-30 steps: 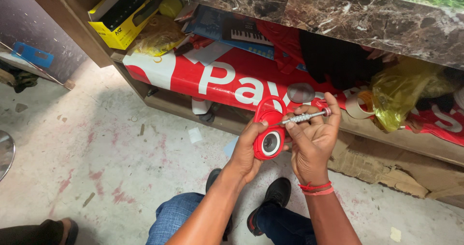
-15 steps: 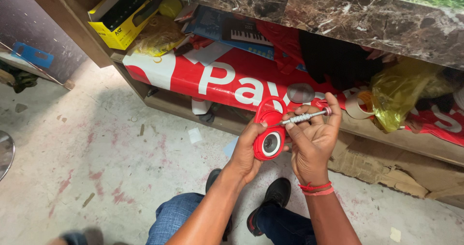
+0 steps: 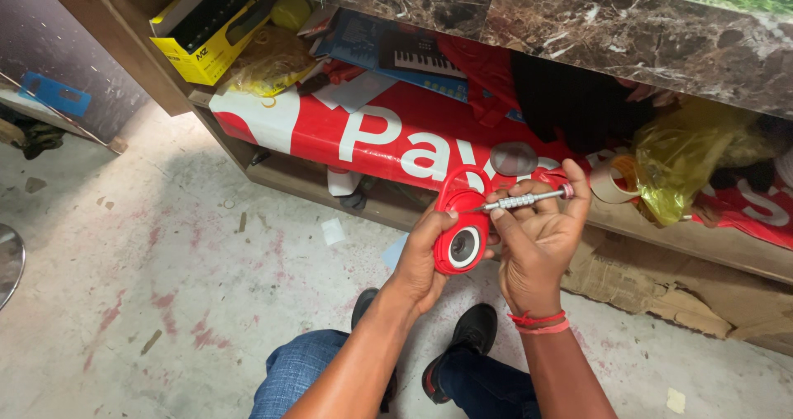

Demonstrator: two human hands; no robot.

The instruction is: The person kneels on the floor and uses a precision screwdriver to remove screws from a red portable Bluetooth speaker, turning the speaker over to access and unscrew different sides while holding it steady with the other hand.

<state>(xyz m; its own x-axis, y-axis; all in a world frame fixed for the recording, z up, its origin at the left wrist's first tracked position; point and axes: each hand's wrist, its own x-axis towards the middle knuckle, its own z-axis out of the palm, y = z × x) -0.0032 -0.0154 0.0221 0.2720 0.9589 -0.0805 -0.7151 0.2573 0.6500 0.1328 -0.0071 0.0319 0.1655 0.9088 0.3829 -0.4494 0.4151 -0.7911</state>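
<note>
We gripped the red speaker-like gadget [image 3: 459, 235] in our left hand [image 3: 423, 258] while our right hand [image 3: 537, 241] pinched a precision screwdriver [image 3: 522, 199] against it.

Red round gadget [image 3: 459, 235], screwdriver [image 3: 522, 200] tip touching

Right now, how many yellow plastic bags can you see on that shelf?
2. One yellow plastic bag sits at the shelf's left end beside the yellow box. The other yellow bag lies at the right, behind the roll of tape. More may be hidden deeper inside.

screwdriver [image 3: 522, 201] on gadget [image 3: 458, 235] (shelf [image 3: 429, 212] behind)
</note>
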